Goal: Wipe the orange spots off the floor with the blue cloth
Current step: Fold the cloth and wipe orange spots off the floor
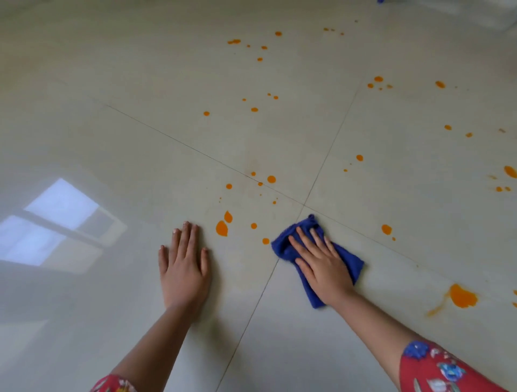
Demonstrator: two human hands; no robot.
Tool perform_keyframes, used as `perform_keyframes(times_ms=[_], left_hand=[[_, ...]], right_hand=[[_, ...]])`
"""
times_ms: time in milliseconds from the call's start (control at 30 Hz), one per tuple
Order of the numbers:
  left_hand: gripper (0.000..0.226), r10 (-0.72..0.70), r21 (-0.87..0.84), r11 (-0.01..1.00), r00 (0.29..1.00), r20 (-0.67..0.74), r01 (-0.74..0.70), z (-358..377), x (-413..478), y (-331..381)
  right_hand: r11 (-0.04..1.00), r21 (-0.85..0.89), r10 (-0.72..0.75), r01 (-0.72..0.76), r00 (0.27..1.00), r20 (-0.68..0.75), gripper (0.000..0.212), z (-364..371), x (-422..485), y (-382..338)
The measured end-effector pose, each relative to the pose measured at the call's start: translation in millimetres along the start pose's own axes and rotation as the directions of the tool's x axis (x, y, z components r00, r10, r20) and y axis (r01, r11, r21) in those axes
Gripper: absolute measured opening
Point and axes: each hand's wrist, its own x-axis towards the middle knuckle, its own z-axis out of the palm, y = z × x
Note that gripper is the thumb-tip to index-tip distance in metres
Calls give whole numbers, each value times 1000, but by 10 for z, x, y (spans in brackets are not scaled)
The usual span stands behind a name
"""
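Observation:
A crumpled blue cloth (285, 243) lies on the pale tiled floor (140, 126), just below where four tiles meet. My right hand (321, 265) presses flat on top of it with straight fingers. My left hand (183, 265) rests flat on the bare floor to the left, fingers spread. Between the two hands sit two large orange drops (222, 228) and smaller orange spots (265, 240) just left of the cloth. Several more orange spots (271, 179) scatter across the tiles ahead and to the right. A big smeared orange blot (463, 296) lies right of my right forearm.
Dark grout lines (181, 145) cross the floor and meet near the cloth. A window's reflection (56, 223) shines on the glossy tile at the left. Orange spots (377, 79) reach far toward the top. A small blue object (380, 1) peeks in at the top edge.

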Motion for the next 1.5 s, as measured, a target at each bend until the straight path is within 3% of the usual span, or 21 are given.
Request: perform_keyframes(times_ms=[67,133,200,267,333,400,467,533,700,767,867,933,1000,1067,1133,1167,1233,1300,1333,1400,1500], left_hand=[[59,1,4,1000,1000,7,-1,-4,-4,-7],[58,5,3,1000,1000,22,-5,-10,-9,-2],[58,1,4,1000,1000,28,-1,-20,-6,-1],[58,-4,-2,1000,1000,27,4,-25,-8,13],[59,-9,-9,1000,1000,24,9,-23,-7,35],[59,-11,-5,1000,1000,21,11,-22,-9,48],[59,-9,-1,1000,1000,18,9,-22,-12,52],[59,-10,-11,1000,1000,10,10,-30,-20,63],[57,-13,-4,1000,1000,15,13,-55,-19,67],[58,-16,-4,1000,1000,17,16,-59,-26,74],[58,-13,-3,1000,1000,22,13,-63,-27,83],[58,-15,6,1000,1000,19,15,-61,-21,72],[57,-18,7,1000,1000,22,18,-64,-10,67],[57,-19,-5,1000,999,32,19,-62,-15,64],[57,-16,-23,1000,1000,27,17,-60,-15,66],[56,-18,-31,999,1000,23,19,-60,-6,63],[55,-19,-21,1000,1000,10,20,-53,16,58],[53,1,23,1000,1000,-2,-1,-55,29,35],[52,7,37,999,1000,-1,-7,-43,56,34],[50,2,63,998,1000,-4,-1,-73,124,22],[53,-44,67,997,999,-4,44,-119,300,-3]], right_hand=[[999,29,16,-16,999,-29,50,44,245,-253],[984,18,-176,176,984,-11,49,105,224,-434],[900,11,-435,435,898,63,48,90,46,-380],[842,29,-538,539,836,103,47,36,-21,-142],[909,41,-417,416,906,65,47,16,74,76],[984,56,-172,172,985,2,48,-1,295,107],[996,71,-55,57,998,-41,49,23,504,-116],[992,80,-93,98,994,-64,48,88,544,-398],[878,80,-477,472,877,60,46,75,76,-314],[906,66,-422,419,905,44,46,41,152,-94],[992,52,-115,118,992,-46,47,27,570,-114],[995,84,-50,56,996,-76,47,64,742,-401],[973,82,-210,214,976,-53,46,129,688,-601],[895,74,-443,441,897,13,45,124,490,-542],[841,71,-539,536,841,49,46,77,426,-291],[869,53,-494,492,869,38,46,77,476,-155],[974,35,-224,226,974,-39,47,65,707,46],[998,40,46,-42,992,-116,49,60,942,-42],[995,54,86,-80,988,-125,50,59,1006,-154],[996,39,-80,84,992,-102,50,110,933,-298],[929,28,-369,370,929,-28,47,50,804,-59]])
